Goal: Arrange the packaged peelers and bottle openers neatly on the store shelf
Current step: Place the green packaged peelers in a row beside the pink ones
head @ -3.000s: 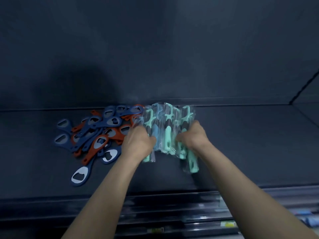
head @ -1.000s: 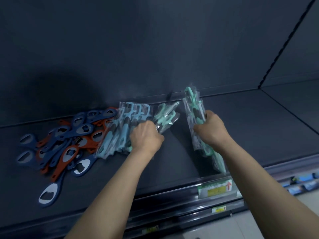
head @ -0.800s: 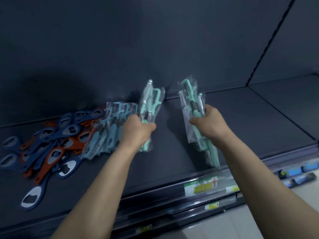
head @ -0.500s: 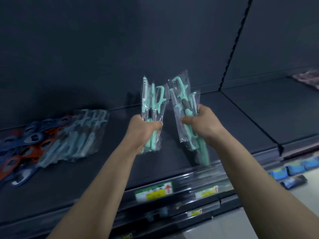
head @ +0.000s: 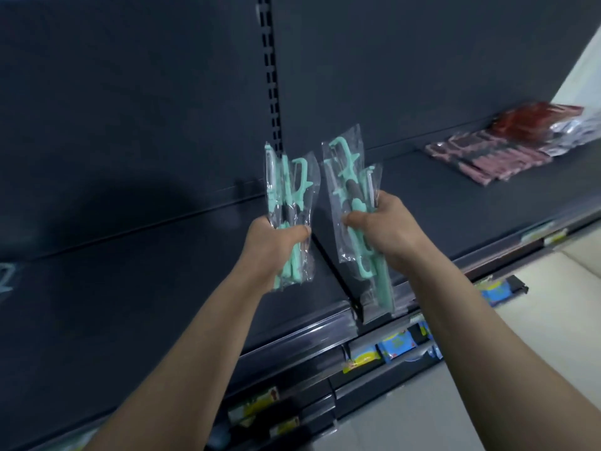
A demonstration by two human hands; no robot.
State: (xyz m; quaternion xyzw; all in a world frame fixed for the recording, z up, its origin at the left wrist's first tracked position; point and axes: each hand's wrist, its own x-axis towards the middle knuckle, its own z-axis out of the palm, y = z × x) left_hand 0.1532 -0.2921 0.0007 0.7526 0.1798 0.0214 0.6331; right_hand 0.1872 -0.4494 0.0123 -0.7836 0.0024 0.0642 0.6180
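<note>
Peelers (head: 289, 203) now off shelf (head: 130, 288), rt.

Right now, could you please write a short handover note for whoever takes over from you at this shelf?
Left hand: gripping a bundle of mint peelers, upright, off the shelf.
Right hand: gripping a second peeler bundle, also in the air.
Pink packs lie on the next shelf bay, right.
Bottle openers are out of view.
Done: both bundles picked up.
Left: lay both bundles down neatly; tidy the openers.
</note>
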